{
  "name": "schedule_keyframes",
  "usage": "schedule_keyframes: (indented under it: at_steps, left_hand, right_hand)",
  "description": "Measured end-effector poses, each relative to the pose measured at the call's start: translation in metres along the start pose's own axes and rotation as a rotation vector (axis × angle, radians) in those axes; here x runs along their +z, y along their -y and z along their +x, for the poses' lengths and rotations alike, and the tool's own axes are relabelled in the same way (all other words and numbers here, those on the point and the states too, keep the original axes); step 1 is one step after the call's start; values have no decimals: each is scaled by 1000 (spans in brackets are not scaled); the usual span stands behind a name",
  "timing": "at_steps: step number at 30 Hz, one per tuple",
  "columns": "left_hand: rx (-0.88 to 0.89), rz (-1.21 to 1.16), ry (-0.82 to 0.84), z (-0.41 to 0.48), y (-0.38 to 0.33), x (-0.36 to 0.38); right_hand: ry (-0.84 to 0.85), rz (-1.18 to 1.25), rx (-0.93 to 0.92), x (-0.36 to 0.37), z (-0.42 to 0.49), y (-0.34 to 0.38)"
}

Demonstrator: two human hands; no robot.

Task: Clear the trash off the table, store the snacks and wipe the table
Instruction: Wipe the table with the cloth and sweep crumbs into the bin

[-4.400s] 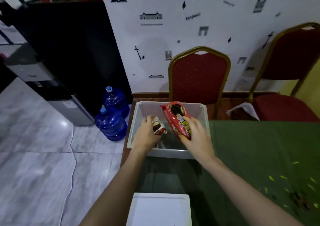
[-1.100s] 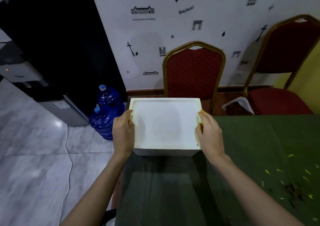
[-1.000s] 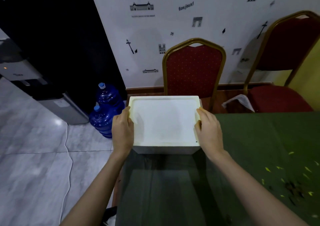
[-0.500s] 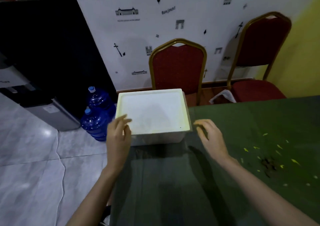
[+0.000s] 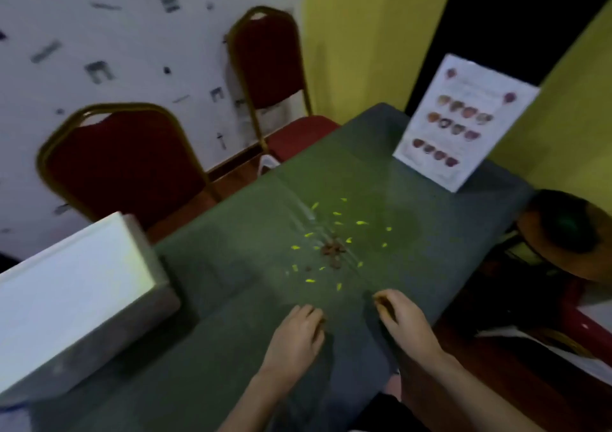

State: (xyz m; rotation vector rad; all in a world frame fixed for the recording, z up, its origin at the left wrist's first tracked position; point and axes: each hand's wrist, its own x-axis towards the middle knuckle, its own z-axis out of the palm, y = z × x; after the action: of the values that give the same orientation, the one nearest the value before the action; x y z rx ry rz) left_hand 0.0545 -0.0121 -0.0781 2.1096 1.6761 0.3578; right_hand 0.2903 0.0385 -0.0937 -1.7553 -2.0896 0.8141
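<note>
A white lidded storage box stands on the left end of the green table, its lid closed. Small yellow scraps and a brown crumb pile lie scattered in the table's middle. My left hand hovers over the cloth just below the scraps, fingers loosely curled and holding nothing. My right hand is beside it near the table's front edge, fingers bent down, also holding nothing. The view is blurred.
A white menu card stands at the table's far right corner. Two red chairs with gold frames sit along the far side by the wall. A dark round stool is at the right.
Both hands have left the closed white box and moved right toward the scattered scraps. My head has turned right, so the box now sits at the left of the view.
</note>
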Motion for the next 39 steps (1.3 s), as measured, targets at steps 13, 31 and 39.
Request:
schedule_keyframes:
  at_steps: [13,31,39]
  left_hand:
    - [175,352,355,246,-194,78]
    - [81,546,578,379,-245,153]
    - [107,515,453,377,-233,164]
  right_hand:
    - [-216,99,285,-158,23,-219]
    - [-102,-164,693,-287,167,-436]
    - [-228,-367,802,-253,189,-449]
